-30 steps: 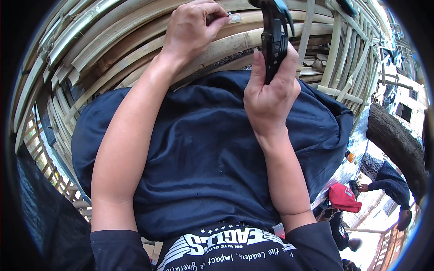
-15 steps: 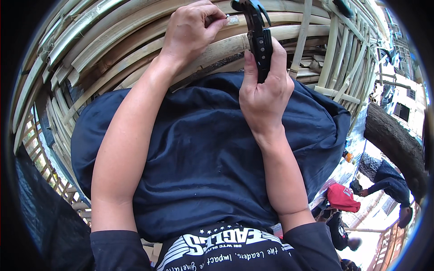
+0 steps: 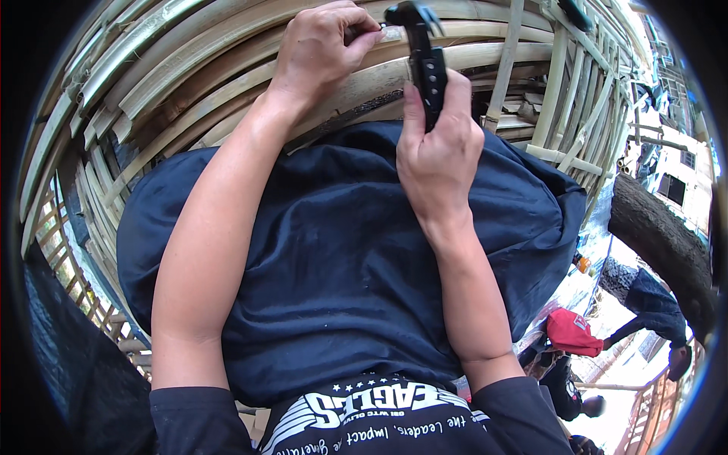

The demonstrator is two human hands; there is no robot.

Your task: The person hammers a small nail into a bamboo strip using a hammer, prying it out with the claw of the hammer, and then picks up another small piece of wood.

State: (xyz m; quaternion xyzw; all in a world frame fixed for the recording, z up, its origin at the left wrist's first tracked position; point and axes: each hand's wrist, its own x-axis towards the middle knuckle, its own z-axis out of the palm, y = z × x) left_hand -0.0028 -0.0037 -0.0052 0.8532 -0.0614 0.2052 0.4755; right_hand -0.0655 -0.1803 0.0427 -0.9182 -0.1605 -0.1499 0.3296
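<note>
My left hand rests at the top of the view on the bamboo strips, thumb and forefinger pinched together. A tiny dark tip that looks like a nail shows at the fingertips; most of it is hidden. Wrapped round a black handle, my right hand holds a claw hammer upright. The hammer's head is just right of the pinched fingers, with a small space between, its claw turned to the right.
Dark blue cloth covers my lap below the bamboo. A woven bamboo lattice stands at the right, beside a thick tree trunk. Farther right, a person in dark clothes bends near a red bag.
The hammer and my right hand have shifted slightly left, bringing the head closer to my left fingertips. My left hand stays in place. The person at the right has moved a little.
</note>
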